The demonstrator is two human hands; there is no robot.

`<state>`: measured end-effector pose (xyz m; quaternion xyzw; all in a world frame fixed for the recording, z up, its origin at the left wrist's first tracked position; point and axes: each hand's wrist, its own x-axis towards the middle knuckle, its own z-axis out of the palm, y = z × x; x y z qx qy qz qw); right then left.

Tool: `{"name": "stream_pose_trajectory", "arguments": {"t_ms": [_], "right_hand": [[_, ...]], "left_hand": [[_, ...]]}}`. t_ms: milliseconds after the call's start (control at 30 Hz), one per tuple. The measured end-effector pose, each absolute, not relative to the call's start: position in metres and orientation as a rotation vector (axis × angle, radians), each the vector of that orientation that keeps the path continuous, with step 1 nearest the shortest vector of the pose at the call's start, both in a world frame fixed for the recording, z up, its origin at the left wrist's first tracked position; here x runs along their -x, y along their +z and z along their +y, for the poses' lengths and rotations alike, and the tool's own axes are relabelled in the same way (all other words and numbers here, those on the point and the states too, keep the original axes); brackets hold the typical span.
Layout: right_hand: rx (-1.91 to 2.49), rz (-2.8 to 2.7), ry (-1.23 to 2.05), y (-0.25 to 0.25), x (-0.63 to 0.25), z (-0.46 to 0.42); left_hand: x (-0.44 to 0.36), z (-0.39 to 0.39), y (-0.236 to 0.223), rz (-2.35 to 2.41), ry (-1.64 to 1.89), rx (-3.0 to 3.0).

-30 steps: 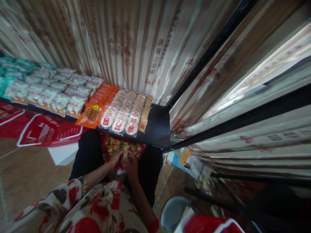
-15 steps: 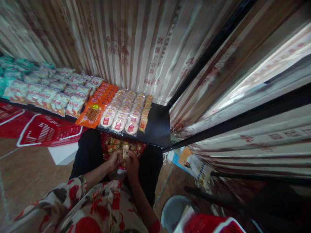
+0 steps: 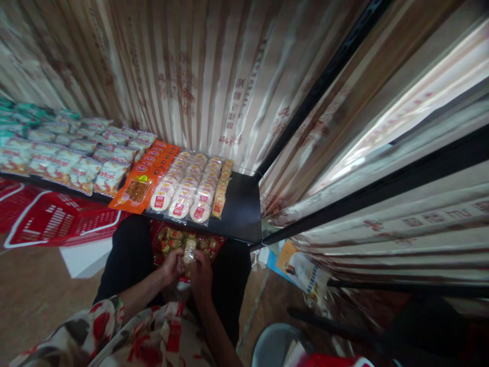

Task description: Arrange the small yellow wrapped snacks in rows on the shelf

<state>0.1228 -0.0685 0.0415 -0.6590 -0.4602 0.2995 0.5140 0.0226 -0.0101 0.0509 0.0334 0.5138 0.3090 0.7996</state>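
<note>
Between my knees, my left hand (image 3: 173, 264) and my right hand (image 3: 201, 270) pinch a small clear-wrapped snack packet (image 3: 189, 250) from both sides. Just beneath it lies a red basket (image 3: 156, 239) holding several gold-wrapped snack packets (image 3: 171, 235). The black shelf (image 3: 244, 204) in front of me bears overlapping rows of round white packaged crackers (image 3: 179, 206). To their right runs a narrow row of yellow snack packets (image 3: 220, 196); orange snack bags (image 3: 133, 191) lie to their left.
White snack bags (image 3: 82, 173) and green bags (image 3: 23, 114) fill the shelf's left part. Red baskets (image 3: 64, 216) sit below. A pleated curtain (image 3: 206, 76) and black poles (image 3: 324, 86) enclose the back and right. A grey stool (image 3: 273, 344) stands at lower right.
The view has shifted, so the shelf and my hands appear slightly lower and further left. Both hands still hold the packet over the basket.
</note>
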Motion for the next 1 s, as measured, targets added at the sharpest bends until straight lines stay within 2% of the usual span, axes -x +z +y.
{"name": "stream_pose_trajectory", "arguments": {"t_ms": [300,533,800,1000], "right_hand": [[1.607,-0.877,0.917,0.022,-0.128,-0.067],[1.544,-0.812,1.003,0.029,-0.131,-0.067],[1.594,-0.888,0.922,0.027,-0.136,-0.069],[1.665,-0.95,0.731,0.025,-0.143,-0.072]], "left_hand": [[-0.025,-0.014,0.061,1.169,0.602,-0.305],[-0.031,-0.013,0.064,1.092,0.602,-0.424],[-0.038,-0.009,0.074,1.142,0.602,-0.614],[-0.045,-0.013,0.082,1.118,0.617,-0.637]]}}
